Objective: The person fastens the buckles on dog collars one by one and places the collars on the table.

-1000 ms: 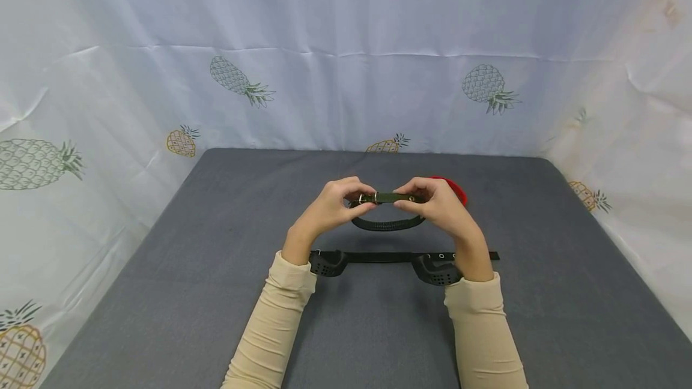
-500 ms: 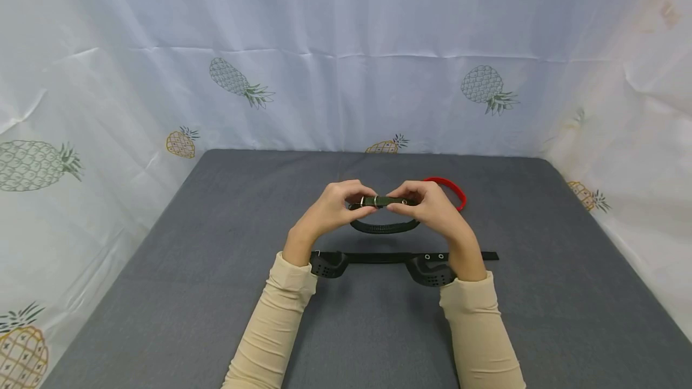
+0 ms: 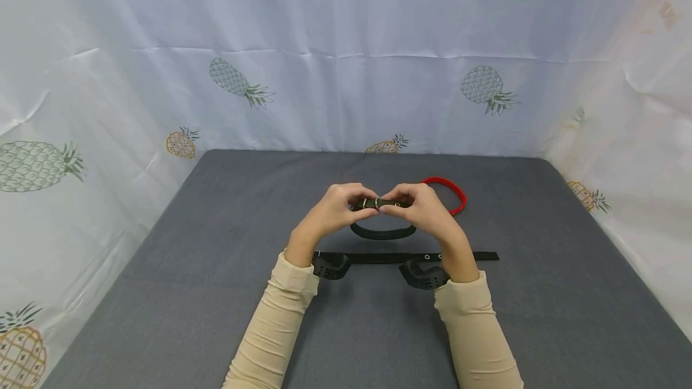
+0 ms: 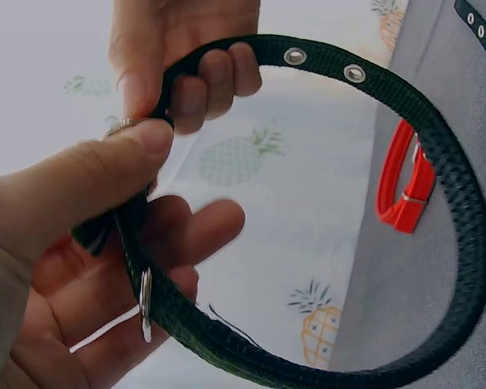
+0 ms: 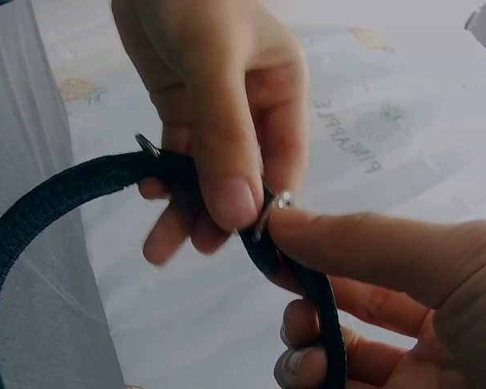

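Both hands hold a dark green pet collar [image 3: 384,234] above the table, bent into a loop. My left hand [image 3: 336,208] pinches it at the metal buckle [image 4: 121,126] between thumb and fingers. Close against it, my right hand [image 3: 424,209] pinches the strap end at the buckle, with its thumb [image 5: 340,235] near the metal. Fingers partly hide the buckle, so how far the strap passes through cannot be told. A metal D-ring [image 4: 146,304] hangs by the left fingers. Metal eyelets [image 4: 295,56] show along the strap beyond the right fingers.
A red collar [image 3: 458,191], looped, lies on the grey table [image 3: 243,215] behind the right hand. Nearer, a black strap [image 3: 373,258] with eyelets lies straight across, below the wrists. A white curtain [image 3: 346,101] printed with pineapples hangs behind the table.
My right hand has moved left along the collar, and the gap between the hands has closed. Both hands sank slightly. More of the red collar shows.
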Available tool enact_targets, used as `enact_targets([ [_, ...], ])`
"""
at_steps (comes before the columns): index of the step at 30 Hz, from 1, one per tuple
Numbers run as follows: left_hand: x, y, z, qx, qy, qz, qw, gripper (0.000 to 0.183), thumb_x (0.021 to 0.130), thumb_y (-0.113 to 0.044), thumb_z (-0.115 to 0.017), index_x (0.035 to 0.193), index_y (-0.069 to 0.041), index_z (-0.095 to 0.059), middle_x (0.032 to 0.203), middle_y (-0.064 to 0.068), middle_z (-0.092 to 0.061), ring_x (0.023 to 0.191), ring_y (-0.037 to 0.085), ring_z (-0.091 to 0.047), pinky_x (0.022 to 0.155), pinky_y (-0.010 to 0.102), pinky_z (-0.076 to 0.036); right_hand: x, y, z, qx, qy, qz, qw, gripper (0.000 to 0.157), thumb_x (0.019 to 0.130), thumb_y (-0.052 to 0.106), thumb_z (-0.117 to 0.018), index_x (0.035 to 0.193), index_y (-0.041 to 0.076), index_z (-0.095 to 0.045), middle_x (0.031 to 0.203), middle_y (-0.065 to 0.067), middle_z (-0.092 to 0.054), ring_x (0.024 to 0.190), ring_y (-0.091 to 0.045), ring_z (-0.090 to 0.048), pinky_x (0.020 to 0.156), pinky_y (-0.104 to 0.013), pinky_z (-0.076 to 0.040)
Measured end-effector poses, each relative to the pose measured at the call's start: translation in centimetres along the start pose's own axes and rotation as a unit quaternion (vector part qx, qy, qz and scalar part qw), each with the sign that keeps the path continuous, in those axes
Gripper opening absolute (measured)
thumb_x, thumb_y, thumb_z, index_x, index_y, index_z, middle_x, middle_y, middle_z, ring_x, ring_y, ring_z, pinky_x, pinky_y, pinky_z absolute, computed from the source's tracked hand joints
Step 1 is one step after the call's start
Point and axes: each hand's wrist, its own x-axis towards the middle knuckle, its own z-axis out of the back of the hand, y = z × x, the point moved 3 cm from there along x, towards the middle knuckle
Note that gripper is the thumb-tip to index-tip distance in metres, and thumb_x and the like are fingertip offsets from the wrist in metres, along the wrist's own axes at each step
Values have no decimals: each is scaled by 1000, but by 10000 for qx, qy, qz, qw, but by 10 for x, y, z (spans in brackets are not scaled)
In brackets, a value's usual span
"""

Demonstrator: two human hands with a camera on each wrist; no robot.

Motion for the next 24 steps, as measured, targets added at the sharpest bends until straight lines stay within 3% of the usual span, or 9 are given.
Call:
enact_targets([
  [6, 1, -1, 0, -475, -79, 448, 9978, 28, 83, -12, -74, 108, -3, -67, 96, 11, -71, 75, 11, -64, 69, 19, -52, 0, 0, -1, 7, -50, -223, 9997, 22, 89, 12, -69, 108, 1, -71, 100, -19, -72, 76, -10, -62, 73, -24, -51],
  [15, 2, -4, 2, -1308, -13, 426, 9905, 34, 89, -7, -67, 121, 1, -61, 116, 18, -67, 98, 26, -70, 83, 24, -57, -4, 0, 10, 368, -196, -232, 9989, 25, 91, 14, -66, 113, 3, -68, 110, -18, -69, 84, -7, -63, 79, -27, -52],
  [24, 2, -6, 2, -1329, -106, 497, 9898, 35, 94, -6, -61, 127, 1, -56, 123, 19, -64, 110, 30, -66, 92, 33, -55, -6, -1, 15, 842, -335, -180, 9957, 27, 92, 14, -65, 114, -1, -67, 110, -22, -66, 81, -1, -63, 78, -22, -51],
])
